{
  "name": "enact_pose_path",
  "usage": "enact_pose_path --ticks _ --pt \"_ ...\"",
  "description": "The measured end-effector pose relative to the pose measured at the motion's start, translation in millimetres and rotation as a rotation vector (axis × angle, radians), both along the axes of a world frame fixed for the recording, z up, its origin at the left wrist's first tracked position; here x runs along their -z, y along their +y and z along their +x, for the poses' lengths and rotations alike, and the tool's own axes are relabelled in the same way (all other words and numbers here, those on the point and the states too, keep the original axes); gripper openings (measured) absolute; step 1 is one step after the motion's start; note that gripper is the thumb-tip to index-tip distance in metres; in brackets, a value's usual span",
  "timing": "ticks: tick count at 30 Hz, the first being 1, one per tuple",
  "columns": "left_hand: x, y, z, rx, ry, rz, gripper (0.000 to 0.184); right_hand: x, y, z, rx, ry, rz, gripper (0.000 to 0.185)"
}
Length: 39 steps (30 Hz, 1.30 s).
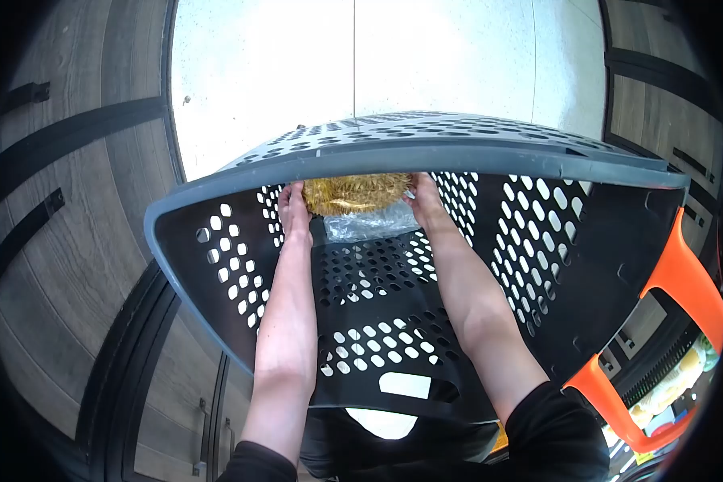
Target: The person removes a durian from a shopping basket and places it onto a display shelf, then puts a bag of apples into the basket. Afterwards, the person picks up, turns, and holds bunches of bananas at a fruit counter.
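Both my arms reach down into a deep black basket [361, 277] with oval holes and a grey rim. Near its far end, a round, golden-brown, bristly-looking object [357, 193] is held between my two hands. My left hand [295, 210] presses on its left side with the fingers together. On the right side, my right hand [424, 197] grips it, fingers partly hidden behind it. Clear crinkled plastic [369, 223] lies just below the object, between the hands. The basket rim hides the object's top edge.
Orange handles [687, 273] stick out at the basket's right. Wooden cabinets with dark handles [64, 217] stand on the left, and more [667, 120] on the right. Pale floor [394, 64] shows beyond the basket. Assorted items [671, 386] are at the lower right.
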<state>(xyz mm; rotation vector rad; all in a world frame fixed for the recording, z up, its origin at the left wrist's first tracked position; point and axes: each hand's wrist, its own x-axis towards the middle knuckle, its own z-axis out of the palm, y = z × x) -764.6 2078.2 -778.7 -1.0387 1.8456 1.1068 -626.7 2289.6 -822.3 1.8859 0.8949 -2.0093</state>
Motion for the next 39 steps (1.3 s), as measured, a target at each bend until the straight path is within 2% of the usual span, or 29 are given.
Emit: enact_pose_path --ticks 5,7,9,11,21,23,27,30,39 --pt "9 -5 0 0.008 0.043 0.088 0.062 8 -6 4 0.123 0.030 0.008 0.033" --pt "26 -17 2 -0.039 0.083 0.083 0.058 16 -10 4 0.202 -0.042 0.019 0.018" --pt "34 -22 3 0.000 0.085 0.081 0.055 28 -16 11 0.202 -0.023 0.048 0.017" --pt "24 -13 3 -0.017 0.128 0.144 0.056 44 -18 24 0.141 0.051 0.050 0.035" --pt "34 -24 -1 0.048 0.100 0.218 0.057 35 -13 21 0.070 0.138 0.123 0.042" --pt "29 -18 2 -0.017 0.135 0.168 0.054 34 -12 20 0.065 0.151 0.138 0.043" --pt "42 -34 6 0.015 0.112 0.176 0.048 33 -10 20 0.056 0.166 0.163 0.046" --pt "43 -34 9 0.026 0.143 0.252 0.044 33 -10 21 0.052 0.170 0.179 0.048" --pt "40 -27 4 0.041 0.105 0.183 0.055 27 -12 22 0.039 0.186 0.196 0.054"
